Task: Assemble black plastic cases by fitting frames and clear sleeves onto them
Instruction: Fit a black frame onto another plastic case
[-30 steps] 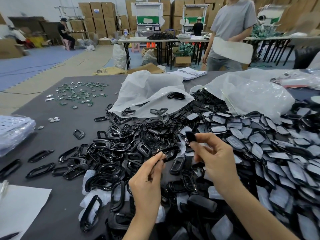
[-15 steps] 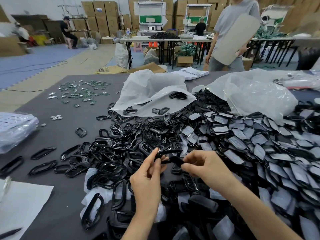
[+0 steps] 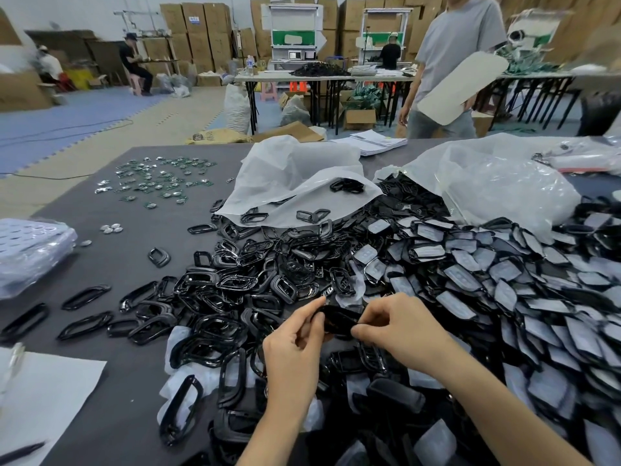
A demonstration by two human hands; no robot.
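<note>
Worktop (image 3: 100, 264) is crowded. The heap of sleeved cases (image 3: 504, 290) spreads out to the right of my right hand, and the heap of loose frames (image 3: 232, 284) lies beyond and to the left of my left hand, w/ more pcs right under both wrists. That's the biggest risk. If the piece slips, it drops into black-on-black clutter. I'd prob. lose track of it, or mix a half-done one in w/ finished stock.

Left hand (image 3: 295, 341) and right hand (image 3: 400, 327) are close together, each clamped on one end of the same black case (image 3: 337, 319), held btwn them just above the pile. The left has thumb and fingers curled round its end, and the right pinches the other end.

Next risk is the fit itself. I can't tell if a frame is seated all round, b/c the piece is dark and partly behind my fingers (image 3: 311, 312). If I squeeze w/ it skewed, a corner could pop out or the thin plastic could bend or crack. Holding only at the ends gives little purchase, so a hard push may twist it out of my grip.

Smallest risks: smudges on glossy plastic, or a nipped fingertip as it snaps home.
</note>
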